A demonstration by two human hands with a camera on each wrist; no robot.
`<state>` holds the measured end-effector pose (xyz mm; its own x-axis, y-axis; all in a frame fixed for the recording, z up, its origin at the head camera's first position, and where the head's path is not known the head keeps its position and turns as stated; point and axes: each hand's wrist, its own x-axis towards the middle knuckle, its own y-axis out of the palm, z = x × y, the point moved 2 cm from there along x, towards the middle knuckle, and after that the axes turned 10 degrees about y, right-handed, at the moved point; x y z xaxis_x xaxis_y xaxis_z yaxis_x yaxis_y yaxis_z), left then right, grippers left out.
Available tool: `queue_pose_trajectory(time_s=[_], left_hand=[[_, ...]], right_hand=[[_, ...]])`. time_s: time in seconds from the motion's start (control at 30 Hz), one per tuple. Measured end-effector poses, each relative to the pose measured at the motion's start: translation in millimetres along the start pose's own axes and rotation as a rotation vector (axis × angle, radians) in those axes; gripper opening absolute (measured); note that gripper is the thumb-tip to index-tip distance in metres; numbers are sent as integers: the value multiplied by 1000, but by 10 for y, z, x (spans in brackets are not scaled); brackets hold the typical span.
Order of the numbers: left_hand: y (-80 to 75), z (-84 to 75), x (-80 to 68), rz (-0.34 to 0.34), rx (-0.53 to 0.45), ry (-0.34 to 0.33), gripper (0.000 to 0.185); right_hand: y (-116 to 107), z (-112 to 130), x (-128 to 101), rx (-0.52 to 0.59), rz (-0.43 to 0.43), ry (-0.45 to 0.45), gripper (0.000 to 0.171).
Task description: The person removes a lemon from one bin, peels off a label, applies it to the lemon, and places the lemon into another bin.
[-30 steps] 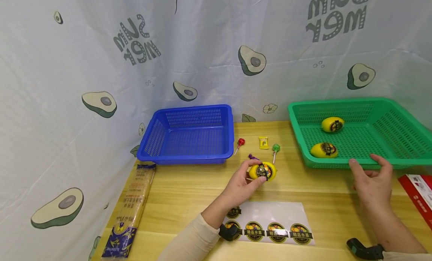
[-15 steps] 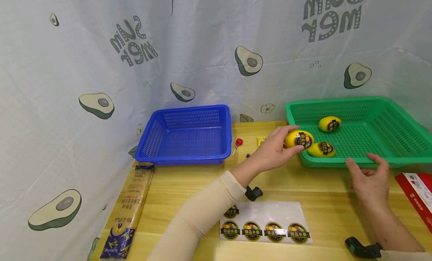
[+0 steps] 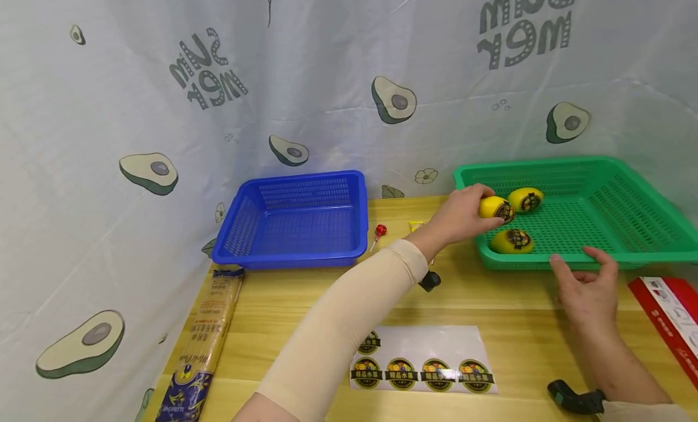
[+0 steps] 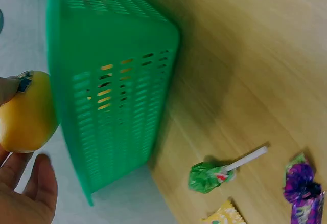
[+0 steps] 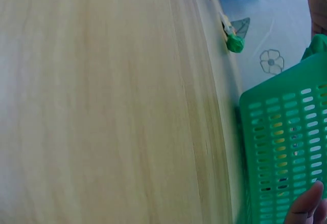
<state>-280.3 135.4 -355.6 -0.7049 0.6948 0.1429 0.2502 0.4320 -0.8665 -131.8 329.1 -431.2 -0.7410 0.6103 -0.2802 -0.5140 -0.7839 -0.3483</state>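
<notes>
My left hand [image 3: 463, 214] grips a yellow lemon with a dark round sticker [image 3: 495, 208] and holds it over the left end of the green basket [image 3: 627, 252]. The same lemon [image 4: 25, 114] shows at the basket's rim [image 4: 66, 106] in the left wrist view. Two more stickered lemons lie in the basket, one at the back [image 3: 526, 199], one near the front [image 3: 511, 241]. My right hand [image 3: 584, 282] hovers in front of the basket with loosely spread fingers, holding nothing. A fingertip [image 5: 305, 211] shows by the basket wall [image 5: 281, 147].
A blue basket [image 3: 294, 219] stands at the back left. A sheet of round stickers [image 3: 422, 361] lies near the front edge. Lollipops [image 3: 377, 233] [image 4: 214, 174] and wrapped sweets [image 4: 301, 188] lie between the baskets. A spaghetti packet [image 3: 202, 343] lies left, a red box [image 3: 668, 316] right.
My left hand lifted the lemon off the table and carried it right and back, over the green basket's left end. The right hand barely shifted.
</notes>
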Motion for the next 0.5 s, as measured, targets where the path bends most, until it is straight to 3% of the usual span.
queue_pose_trajectory(time_s=[0.2, 0.5], left_hand=[[109, 26, 29, 26, 115, -14, 58], [155, 3, 18, 42, 124, -14, 56]], right_hand=[[26, 23, -34, -17, -14, 12, 54], [-9, 22, -28, -23, -15, 1, 57]])
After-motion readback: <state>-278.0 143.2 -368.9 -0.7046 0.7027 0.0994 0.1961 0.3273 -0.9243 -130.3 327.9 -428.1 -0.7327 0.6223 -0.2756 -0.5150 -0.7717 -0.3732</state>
